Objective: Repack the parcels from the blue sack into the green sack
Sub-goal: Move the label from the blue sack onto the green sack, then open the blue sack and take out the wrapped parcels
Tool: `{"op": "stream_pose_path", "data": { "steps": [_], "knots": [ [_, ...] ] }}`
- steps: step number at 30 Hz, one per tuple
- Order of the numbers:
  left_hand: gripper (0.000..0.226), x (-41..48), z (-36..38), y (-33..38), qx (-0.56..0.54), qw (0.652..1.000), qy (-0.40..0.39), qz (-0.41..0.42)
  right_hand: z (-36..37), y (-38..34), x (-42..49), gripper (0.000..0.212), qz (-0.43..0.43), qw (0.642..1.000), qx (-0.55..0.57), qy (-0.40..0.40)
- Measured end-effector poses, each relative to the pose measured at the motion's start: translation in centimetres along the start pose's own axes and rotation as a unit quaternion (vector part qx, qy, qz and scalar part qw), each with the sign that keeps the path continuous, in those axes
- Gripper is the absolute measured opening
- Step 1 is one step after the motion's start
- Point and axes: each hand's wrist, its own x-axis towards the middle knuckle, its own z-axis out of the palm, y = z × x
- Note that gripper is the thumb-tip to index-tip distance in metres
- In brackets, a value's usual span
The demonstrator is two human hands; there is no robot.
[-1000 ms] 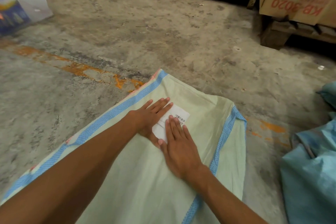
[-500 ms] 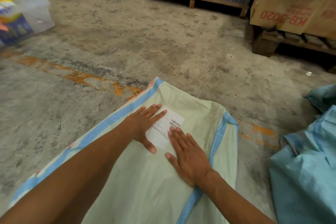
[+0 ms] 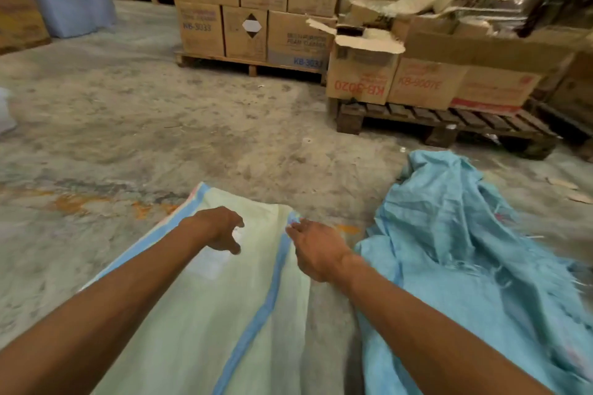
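Observation:
The pale green sack (image 3: 205,314) with blue edge stripes lies flat on the concrete floor in front of me. A white label (image 3: 208,261) is stuck on its top face. My left hand (image 3: 221,228) hovers over the sack above the label, fingers loosely curled and holding nothing. My right hand (image 3: 316,245) is at the sack's right blue stripe near its far corner, fingers pointing at that edge; the frame is blurred and a grip is not clear. The crumpled blue sack (image 3: 459,253) lies on the floor to the right. No parcels show.
Wooden pallets (image 3: 442,125) stacked with cardboard boxes (image 3: 253,0) stand at the back and back right. A grey plastic bin (image 3: 70,0) stands far left. Orange paint marks (image 3: 70,202) streak the concrete left of the green sack.
Both hands lifted off the white label where they had been pressing flat. The right hand moved right to the sack's edge. My view tilted up and right, bringing the blue sack and pallets in.

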Motion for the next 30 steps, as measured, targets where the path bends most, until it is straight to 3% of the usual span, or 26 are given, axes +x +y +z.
{"op": "stream_pose_path", "data": {
  "steps": [5,9,12,15,19,20,22,24,27,30],
  "knots": [
    [0.068,-0.9,-10.9,11.8,-0.026,0.994,0.063,0.088,-8.3,9.7,-8.5,0.044,0.112,0.988,-0.029,0.103],
    [0.060,-0.8,-15.8,20.8,-0.087,0.983,0.098,0.127,-11.1,17.2,-14.1,0.040,0.228,0.967,0.005,0.116],
    [0.056,1.4,-16.6,26.9,-0.143,0.976,0.110,0.120,-10.9,22.4,-17.4,0.037,0.340,0.925,0.095,0.142],
    [0.068,4.2,-15.8,31.6,-0.235,0.963,0.101,0.086,-8.8,27.1,-18.7,0.041,0.416,0.875,0.200,0.149],
    [0.086,7.6,-13.8,35.7,-0.361,0.930,0.040,0.055,-4.9,31.6,-17.1,0.044,0.481,0.773,0.393,0.129],
    [0.089,9.1,-13.1,36.6,-0.398,0.914,0.023,0.070,-3.7,32.9,-16.2,0.046,0.484,0.726,0.467,0.145],
    [0.098,14.2,-10.8,38.0,-0.449,0.889,0.019,0.084,-2.0,34.4,-14.7,0.052,0.482,0.592,0.624,0.168],
    [0.087,16.7,-8.8,38.8,-0.452,0.889,0.013,0.075,0.1,35.8,-13.1,0.062,0.470,0.510,0.706,0.143],
    [0.039,11.6,-9.5,39.9,-0.507,0.858,0.042,0.076,2.8,37.0,-11.4,0.061,0.456,0.512,0.721,0.103],
    [0.043,9.7,-10.4,39.5,-0.591,0.803,0.009,0.069,1.3,35.2,-12.5,0.052,0.448,0.491,0.742,0.082]
  ]
}}
